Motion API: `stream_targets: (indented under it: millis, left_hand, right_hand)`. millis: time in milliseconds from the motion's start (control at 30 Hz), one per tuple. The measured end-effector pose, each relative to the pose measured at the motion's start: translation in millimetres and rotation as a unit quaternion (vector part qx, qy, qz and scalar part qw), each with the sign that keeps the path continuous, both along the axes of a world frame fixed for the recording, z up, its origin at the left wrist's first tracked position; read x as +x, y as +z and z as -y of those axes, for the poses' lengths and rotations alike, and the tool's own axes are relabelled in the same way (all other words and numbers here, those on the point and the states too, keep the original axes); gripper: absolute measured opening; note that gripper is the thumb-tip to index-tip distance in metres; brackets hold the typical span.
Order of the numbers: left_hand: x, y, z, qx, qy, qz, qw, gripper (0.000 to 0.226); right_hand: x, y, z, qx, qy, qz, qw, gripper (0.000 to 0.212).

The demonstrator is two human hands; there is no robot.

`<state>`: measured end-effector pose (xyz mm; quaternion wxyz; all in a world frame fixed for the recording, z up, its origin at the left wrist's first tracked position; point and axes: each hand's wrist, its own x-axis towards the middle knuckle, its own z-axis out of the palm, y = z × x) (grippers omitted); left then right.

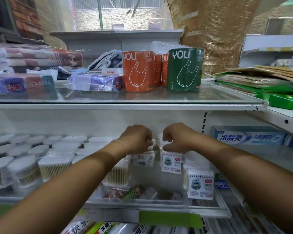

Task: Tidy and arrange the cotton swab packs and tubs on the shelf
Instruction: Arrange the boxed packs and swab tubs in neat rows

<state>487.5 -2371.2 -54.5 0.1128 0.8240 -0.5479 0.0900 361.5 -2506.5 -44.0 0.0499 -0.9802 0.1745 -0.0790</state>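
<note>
Now setting two swab packs into line on the middle shelf

We are working on the middle shelf [254,156], the one under the glass tier, and it looks only partly in order. Its left half carries round tubs [20,171] with white lids, standing in fairly close rows. Beside them are square tubs [56,168] of wooden-stemmed swabs, stacked less evenly. A toothpaste box [249,135] lies at the right against the back wall, apart from the swabs.

The middle of the shelf is where we judge the step to be: standing the flat packs upright in a row. We hold two of them up near the back wall, above the shelf floor. The left pack [144,159] hangs from our left hand [137,139], and the right pack [172,163] hangs from our right hand [176,137], just beside it. Each is a small clear bag of white-tipped swabs with a cartoon label. Both are blurred, so we cannot read the print. A third pack [200,185] stands lower at the right front, with others behind it.

On both hands the fingers [166,137] are curled and pinch the top edges of their packs, and white swab tips show at the left ones. Next, we think, both packs should go down side by side, labels forward, in the gap beside the square tubs. They look light and floppy, so they will likely need something to lean on.
</note>
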Motion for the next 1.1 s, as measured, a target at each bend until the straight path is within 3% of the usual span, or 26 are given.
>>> stream_targets:
  millis: [233, 500, 767, 1000, 1100]
  left_hand:
    - [8, -6, -19, 0.068, 0.020, 0.004, 0.997, 0.033]
    - [12, -19, -20, 0.007, 0.042, 0.023, 0.999, 0.036]
    - [16, -25, -23, -0.037, 0.045, 0.006, 0.998, 0.039]
    - [22, -23, -33, -0.136, 0.014, -0.057, 0.989, 0.047]
    - [24, -21, -33, -0.156, 0.014, -0.120, 0.980, 0.052]
  right_hand:
    - [23, -5, -23, 0.024, 0.027, -0.004, 0.999, 0.028]
    - [31, -21, -34, 0.022, 0.015, -0.020, 0.999, 0.040]
    - [39, -29, -46, -0.023, -0.001, -0.015, 1.000, 0.014]
    - [30, -11, -44, 0.060, -0.038, 0.054, 0.996, 0.013]
    - [24, -3, -41, 0.143, -0.066, 0.100, 0.983, 0.012]
